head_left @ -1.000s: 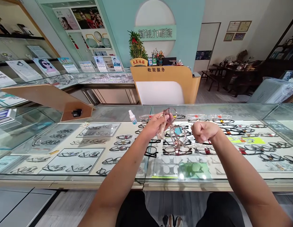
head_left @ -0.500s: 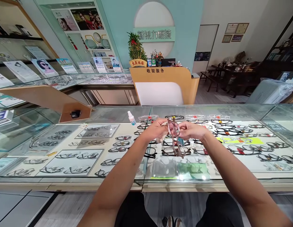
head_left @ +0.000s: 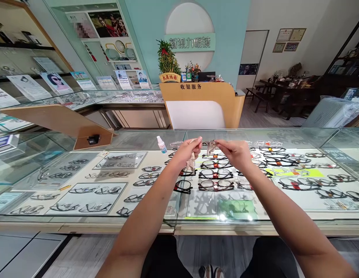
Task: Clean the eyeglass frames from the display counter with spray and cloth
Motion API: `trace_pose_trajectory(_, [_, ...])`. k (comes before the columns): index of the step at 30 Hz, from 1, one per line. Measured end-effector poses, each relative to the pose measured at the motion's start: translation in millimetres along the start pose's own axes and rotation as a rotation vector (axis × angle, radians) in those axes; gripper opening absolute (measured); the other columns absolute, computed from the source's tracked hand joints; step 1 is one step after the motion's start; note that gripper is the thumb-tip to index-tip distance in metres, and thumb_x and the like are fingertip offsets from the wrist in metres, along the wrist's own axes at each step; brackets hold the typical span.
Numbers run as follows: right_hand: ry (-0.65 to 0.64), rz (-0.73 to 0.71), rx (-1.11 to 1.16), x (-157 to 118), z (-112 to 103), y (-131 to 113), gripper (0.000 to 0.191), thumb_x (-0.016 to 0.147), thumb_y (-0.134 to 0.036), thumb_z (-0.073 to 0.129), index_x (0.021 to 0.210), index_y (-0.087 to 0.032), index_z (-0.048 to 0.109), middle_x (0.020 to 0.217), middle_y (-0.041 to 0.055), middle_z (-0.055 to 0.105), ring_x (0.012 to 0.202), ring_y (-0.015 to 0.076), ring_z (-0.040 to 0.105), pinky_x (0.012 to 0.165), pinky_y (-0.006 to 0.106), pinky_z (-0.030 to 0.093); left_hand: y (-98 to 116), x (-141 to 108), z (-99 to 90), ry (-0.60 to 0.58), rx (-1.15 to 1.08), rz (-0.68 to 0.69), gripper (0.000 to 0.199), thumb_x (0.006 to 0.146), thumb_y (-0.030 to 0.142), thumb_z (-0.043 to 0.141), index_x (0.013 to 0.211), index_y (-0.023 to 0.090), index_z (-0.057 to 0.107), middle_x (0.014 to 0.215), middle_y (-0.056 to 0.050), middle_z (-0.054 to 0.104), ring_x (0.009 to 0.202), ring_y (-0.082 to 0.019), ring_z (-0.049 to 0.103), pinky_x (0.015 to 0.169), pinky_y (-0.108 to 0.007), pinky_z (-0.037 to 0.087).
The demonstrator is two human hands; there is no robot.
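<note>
My left hand [head_left: 187, 151] is closed on a pale beige cloth [head_left: 190, 164] that hangs below the fingers. In my right hand [head_left: 236, 152], thumb and fingers pinch a pair of eyeglasses [head_left: 211, 147] with a light, clear-looking frame; it is seen edge-on and partly hidden by the fingers. The two hands are a little apart above the glass display counter [head_left: 179, 228]. Under them, dark-framed glasses with red tags [head_left: 215, 175] lie in rows inside the case. A small white spray bottle [head_left: 161, 144] stands on the glass left of my left hand.
A wooden-backed mirror or stand [head_left: 56, 121] leans on the counter at the left. More eyeglasses [head_left: 295, 183] fill the case to the right. Across the aisle is a wooden cashier desk [head_left: 234, 112] with a plant [head_left: 167, 60]. A wrapped grey box [head_left: 331, 112] stands at the right.
My hands have drawn apart. The eyeglasses have turned from hanging upright to edge-on, held in the right hand alone. My left hand has shifted slightly left with the cloth, which now hangs free.
</note>
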State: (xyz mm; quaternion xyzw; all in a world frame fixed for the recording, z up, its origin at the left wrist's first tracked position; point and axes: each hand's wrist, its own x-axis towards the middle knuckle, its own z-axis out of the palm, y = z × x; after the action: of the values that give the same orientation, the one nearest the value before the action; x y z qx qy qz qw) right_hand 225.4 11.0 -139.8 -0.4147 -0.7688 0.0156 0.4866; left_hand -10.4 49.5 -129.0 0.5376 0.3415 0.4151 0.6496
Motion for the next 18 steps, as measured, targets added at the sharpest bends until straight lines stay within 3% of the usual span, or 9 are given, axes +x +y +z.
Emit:
trace_pose_trajectory(3, [0.030,-0.288,-0.317,-3,4,3,0.032,0.109,-0.024,0.057,0.120,-0.023,0.086,0.060,0.0005,0.070,0.054,0.0130,0.052,0.058,0.031,0.033,-3,1,-4.4,-0.030,0.072,-0.091,0.057,0.079,0.072,0.083,0.077,0.019,0.063,0.061,0.008,0.027,0.050,-0.007,0.024,0.048,-0.023,0.020])
trace_pose_trajectory(7, [0.094,-0.533,-0.476,-4,7,1,0.032,0.106,-0.011,0.058,0.122,-0.021,0.084,0.057,-0.0026,0.066,0.054,0.0130,0.049,0.058,0.031,0.033,-2,-3,-0.4,-0.009,0.153,-0.112,0.060,0.070,0.073,0.089,0.077,0.019,0.064,0.063,0.005,0.041,0.052,-0.008,0.034,0.048,-0.024,0.025])
trace_pose_trajectory(12, [0.113,-0.588,-0.503,-7,9,-3,0.033,0.104,-0.009,0.059,0.128,-0.019,0.080,0.058,-0.0025,0.064,0.056,0.0148,0.047,0.059,0.034,0.032,4,-9,8.0,0.008,0.174,-0.132,0.064,0.058,0.069,0.096,0.070,0.020,0.056,0.060,0.006,0.042,0.054,-0.009,0.037,0.049,-0.024,0.029])
trace_pose_trajectory(18, [0.078,-0.578,-0.468,-9,10,-6,0.035,0.104,-0.010,0.058,0.129,-0.021,0.079,0.061,-0.0013,0.067,0.058,0.0160,0.050,0.058,0.035,0.030,0,-7,3.6,-0.006,0.185,-0.171,0.061,0.062,0.064,0.093,0.061,0.021,0.049,0.056,0.004,0.043,0.052,-0.010,0.038,0.048,-0.025,0.026])
